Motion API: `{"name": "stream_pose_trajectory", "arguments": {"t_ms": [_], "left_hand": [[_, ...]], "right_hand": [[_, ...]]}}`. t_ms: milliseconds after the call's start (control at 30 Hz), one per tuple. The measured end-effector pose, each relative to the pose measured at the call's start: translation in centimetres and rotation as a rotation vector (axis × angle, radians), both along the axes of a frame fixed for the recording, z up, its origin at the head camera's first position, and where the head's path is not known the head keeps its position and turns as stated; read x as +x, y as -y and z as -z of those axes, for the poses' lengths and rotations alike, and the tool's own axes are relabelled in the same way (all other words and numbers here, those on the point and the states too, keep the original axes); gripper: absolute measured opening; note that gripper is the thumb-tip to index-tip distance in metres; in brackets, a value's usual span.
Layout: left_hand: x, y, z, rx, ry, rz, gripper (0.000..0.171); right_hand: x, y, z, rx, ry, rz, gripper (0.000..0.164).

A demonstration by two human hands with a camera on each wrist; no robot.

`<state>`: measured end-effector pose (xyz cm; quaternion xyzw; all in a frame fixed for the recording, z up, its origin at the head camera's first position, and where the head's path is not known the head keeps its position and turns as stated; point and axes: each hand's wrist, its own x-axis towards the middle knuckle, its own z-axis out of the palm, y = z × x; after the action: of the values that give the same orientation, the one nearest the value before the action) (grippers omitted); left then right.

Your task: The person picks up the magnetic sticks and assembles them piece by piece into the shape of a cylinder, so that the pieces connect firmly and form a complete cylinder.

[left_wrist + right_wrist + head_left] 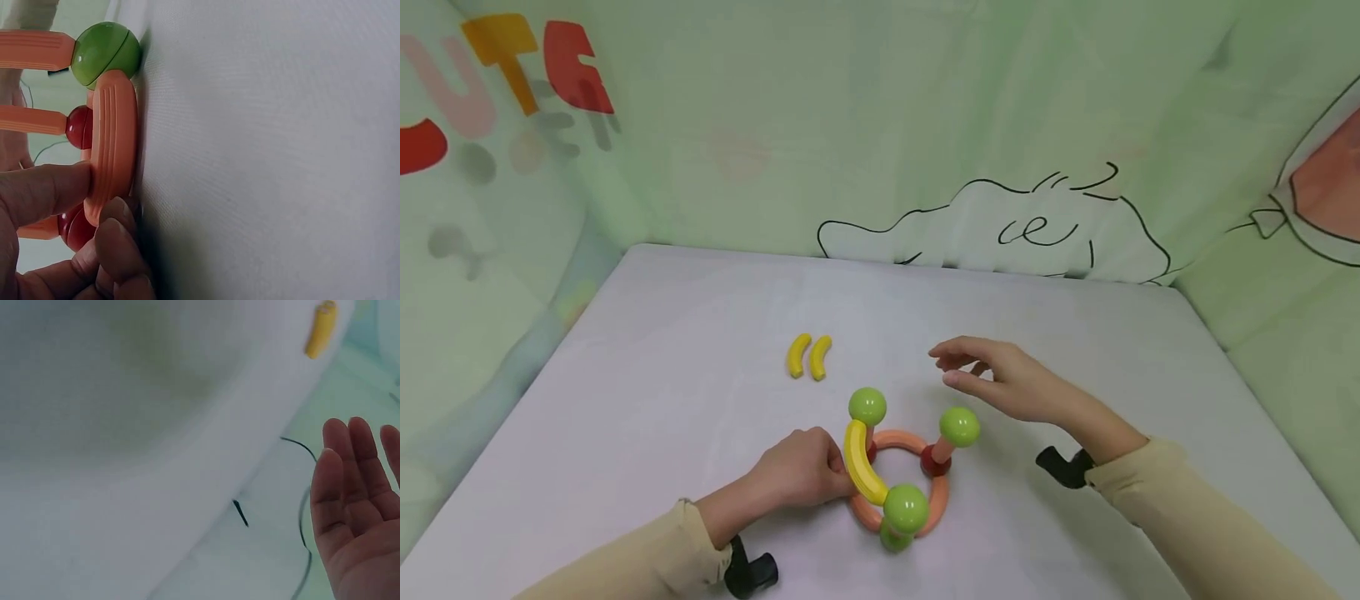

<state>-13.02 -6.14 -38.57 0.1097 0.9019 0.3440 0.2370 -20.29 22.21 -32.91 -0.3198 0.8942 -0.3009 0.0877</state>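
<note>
Low on the table stands a toy frame: a ring of orange curved rods (pixel 940 504) joined by red balls (pixel 936 462) and a green ball (pixel 106 55). Upright orange rods rise from it, topped with light green balls (pixel 959 427). A yellow curved rod (pixel 862 468) bridges two of these top balls. My left hand (pixel 801 468) pinches an orange curved rod (pixel 114 137) on the ring's left side between thumb and fingers. Above the table, behind and to the right of the frame, my right hand (pixel 1011 382) hangs in the air, fingers loosely bent and holding nothing.
Two loose yellow curved rods (pixel 819 358) lie side by side on the white table (pixel 685 350), beyond the frame to the left. Pale green cloth walls (pixel 760 125) with printed drawings enclose the table's back and sides. Each wrist wears a black camera mount (pixel 1063 467).
</note>
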Motion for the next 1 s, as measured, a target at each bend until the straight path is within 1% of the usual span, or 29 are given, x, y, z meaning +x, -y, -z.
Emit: {"name": "stream_pose_trajectory", "arguments": {"t_ms": [133,267,333,500,633,700,767,933,1000], "left_hand": [[-0.1,0.2,0.0,0.003,0.014,0.006,0.035],[-0.2,0.3,0.1,0.011,0.018,0.014,0.031],[-0.3,0.3,0.2,0.019,0.019,0.018,0.030],[-0.3,0.5,0.4,0.033,0.010,0.022,0.031],[-0.1,0.5,0.5,0.031,0.005,0.013,0.032],[0.1,0.4,0.5,0.033,0.009,0.011,0.033],[0.1,0.4,0.5,0.034,0.011,0.011,0.036],[0.1,0.3,0.4,0.037,0.015,0.006,0.041],[0.0,0.4,0.4,0.037,0.016,0.003,0.041]], "right_hand": [[-2.9,2.4,1.7,0.057,0.040,-0.079,0.043],[-5.0,5.5,2.5,0.166,0.059,-0.179,0.055],[-5.7,7.1,2.5,0.235,0.056,-0.232,0.059],[-7.1,10.5,2.6,0.384,0.008,-0.351,0.061],[-7.8,12.2,3.0,0.480,-0.025,-0.406,0.061],[-7.9,12.4,3.2,0.502,-0.028,-0.403,0.058],[-7.9,12.2,3.3,0.499,-0.033,-0.380,0.051],[-8.0,10.5,3.5,0.422,-0.116,-0.282,0.029],[-8.1,9.6,3.6,0.407,-0.144,-0.250,0.021]]}}
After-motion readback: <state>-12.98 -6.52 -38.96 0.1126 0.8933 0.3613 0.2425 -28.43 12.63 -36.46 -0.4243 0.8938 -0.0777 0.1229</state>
